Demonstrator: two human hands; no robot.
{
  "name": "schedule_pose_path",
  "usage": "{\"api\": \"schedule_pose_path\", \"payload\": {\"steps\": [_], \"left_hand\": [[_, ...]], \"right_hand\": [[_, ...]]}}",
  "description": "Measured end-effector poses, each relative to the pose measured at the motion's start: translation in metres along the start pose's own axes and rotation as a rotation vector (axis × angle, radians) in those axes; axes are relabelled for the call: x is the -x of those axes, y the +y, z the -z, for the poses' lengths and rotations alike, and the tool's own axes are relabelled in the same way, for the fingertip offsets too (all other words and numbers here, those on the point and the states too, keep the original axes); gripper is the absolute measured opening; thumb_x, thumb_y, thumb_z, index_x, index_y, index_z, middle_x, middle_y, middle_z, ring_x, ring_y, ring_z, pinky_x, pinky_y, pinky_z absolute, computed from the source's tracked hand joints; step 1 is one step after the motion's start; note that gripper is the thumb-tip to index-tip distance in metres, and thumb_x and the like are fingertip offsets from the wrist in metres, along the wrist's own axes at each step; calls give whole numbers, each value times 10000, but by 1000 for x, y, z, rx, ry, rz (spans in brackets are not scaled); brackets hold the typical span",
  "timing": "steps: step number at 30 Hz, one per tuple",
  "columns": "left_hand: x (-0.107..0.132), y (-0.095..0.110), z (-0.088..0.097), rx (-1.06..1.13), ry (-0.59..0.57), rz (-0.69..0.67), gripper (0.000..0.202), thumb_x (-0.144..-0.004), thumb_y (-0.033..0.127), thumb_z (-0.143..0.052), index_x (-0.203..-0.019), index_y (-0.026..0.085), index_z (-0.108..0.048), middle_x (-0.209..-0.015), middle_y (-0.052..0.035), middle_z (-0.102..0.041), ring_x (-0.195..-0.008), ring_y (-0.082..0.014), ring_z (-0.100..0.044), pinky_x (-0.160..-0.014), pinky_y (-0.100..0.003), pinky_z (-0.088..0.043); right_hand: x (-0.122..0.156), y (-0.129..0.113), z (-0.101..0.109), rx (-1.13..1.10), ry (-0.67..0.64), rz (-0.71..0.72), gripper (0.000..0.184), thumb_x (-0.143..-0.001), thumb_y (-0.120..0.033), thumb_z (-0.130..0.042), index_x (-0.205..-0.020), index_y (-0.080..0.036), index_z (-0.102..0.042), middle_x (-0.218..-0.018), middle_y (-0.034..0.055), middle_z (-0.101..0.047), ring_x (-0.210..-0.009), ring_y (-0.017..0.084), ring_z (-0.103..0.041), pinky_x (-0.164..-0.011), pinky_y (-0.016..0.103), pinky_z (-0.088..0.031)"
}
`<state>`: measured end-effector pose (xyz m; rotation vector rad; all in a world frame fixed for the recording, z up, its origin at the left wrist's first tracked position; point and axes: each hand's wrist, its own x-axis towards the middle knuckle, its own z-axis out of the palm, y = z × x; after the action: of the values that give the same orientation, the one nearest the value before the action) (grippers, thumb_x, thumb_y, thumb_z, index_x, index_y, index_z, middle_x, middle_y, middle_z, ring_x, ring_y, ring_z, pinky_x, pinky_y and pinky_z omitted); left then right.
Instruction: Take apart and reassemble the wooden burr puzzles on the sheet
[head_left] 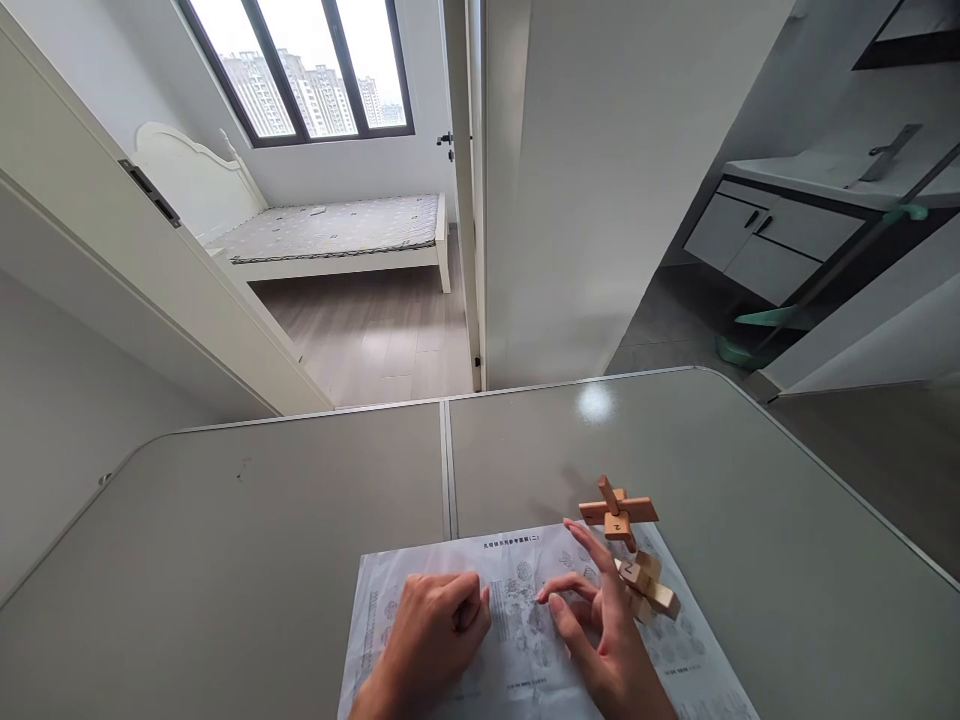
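Observation:
A printed instruction sheet (517, 660) with small diagrams lies on the table under both my hands. My left hand (439, 630) rests on its left part, curled into a loose fist with nothing visible in it. Over the sheet's middle, my right hand (607, 630) has its fingers apart and holds nothing; the index finger stretches forward. Just beyond that hand stands a wooden puzzle of crossed, numbered pieces (618, 524). Beside the hand, on the right of the sheet, sits a cluster of paler interlocked wooden blocks (649, 590), partly hidden by the hand.
The grey table (247, 560) has a metal seam down its middle and a rounded far edge. Beyond it are an open door (165, 240), a bed (337, 230) beneath a window, and a white wall (592, 170). A washroom cabinet (780, 235) stands at the right.

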<state>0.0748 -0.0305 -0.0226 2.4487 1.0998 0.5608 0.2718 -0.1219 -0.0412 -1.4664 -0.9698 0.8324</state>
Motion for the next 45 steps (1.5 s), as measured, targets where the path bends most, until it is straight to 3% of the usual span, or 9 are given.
{"api": "schedule_pose_path", "payload": {"steps": [4, 8, 15, 19, 25, 31, 37, 45], "left_hand": [[-1, 0, 0, 1, 5, 1, 373, -876, 102, -539, -599, 216, -317, -512, 82, -327, -472, -105, -248, -491, -251, -238], [0, 0, 0, -2, 9, 2, 368, -883, 104, -519, -615, 217, -294, -519, 83, -323, -478, -105, -242, -499, -256, -245], [1, -2, -1, 2, 6, -6, 377, -908, 119, -504, -663, 216, -235, -526, 87, -307, -483, -102, -234, -506, -258, -235], [1, -1, -1, 0, 4, 2, 373, -897, 119, -512, -666, 218, -237, -525, 85, -324, -484, -102, -251, -508, -253, -241], [1, 1, 0, 6, 12, 1, 369, -897, 115, -504, -664, 219, -238, -521, 82, -332, -479, -102, -262, -509, -249, -248], [1, 0, -1, 5, 24, -8, 366, -885, 109, -518, -644, 218, -266, -521, 81, -339, -480, -101, -263, -502, -249, -242], [1, 0, -1, 5, 32, 1, 367, -886, 115, -518, -641, 218, -264, -528, 83, -305, -490, -109, -221, -502, -257, -233], [1, -2, -2, -3, 42, -18, 371, -889, 112, -520, -659, 216, -249, -529, 88, -309, -482, -100, -240, -504, -252, -234]], "right_hand": [[-1, 1, 5, -96, -31, -93, 645, -1026, -456, -592, -1569, -278, -291, -1115, 103, -671, -889, 235, -736, -596, 277, -568], [-4, 0, 6, -174, -26, -106, 642, -1022, -467, -614, -1547, -310, -280, -1068, 88, -671, -874, 248, -741, -496, 253, -527], [-7, -4, 1, -257, 76, -64, 705, -1002, -446, -631, -1583, -397, -234, -1438, 164, -534, -870, 235, -725, -408, 235, -504], [-8, -5, 2, -283, 98, -58, 772, -998, -413, -631, -1619, -423, -172, -1516, 181, -471, -875, 227, -724, -417, 233, -513], [-15, -6, 7, -336, 118, -68, 816, -997, -425, -641, -1628, -505, -131, -1673, 177, -257, -853, 214, -723, -393, 230, -509], [-19, -6, 9, -353, 145, -98, 843, -971, -462, -675, -1639, -468, -160, -1643, 202, -333, -812, 213, -719, -391, 230, -511], [-20, -8, 9, -344, 143, -109, 773, -962, -465, -691, -1600, -498, -256, -1620, 158, -356, -822, 219, -731, -381, 226, -489], [-16, -4, 8, -294, 151, -115, 724, -946, -499, -695, -1564, -428, -325, -1511, 155, -516, -861, 237, -734, -408, 222, -489]]}}
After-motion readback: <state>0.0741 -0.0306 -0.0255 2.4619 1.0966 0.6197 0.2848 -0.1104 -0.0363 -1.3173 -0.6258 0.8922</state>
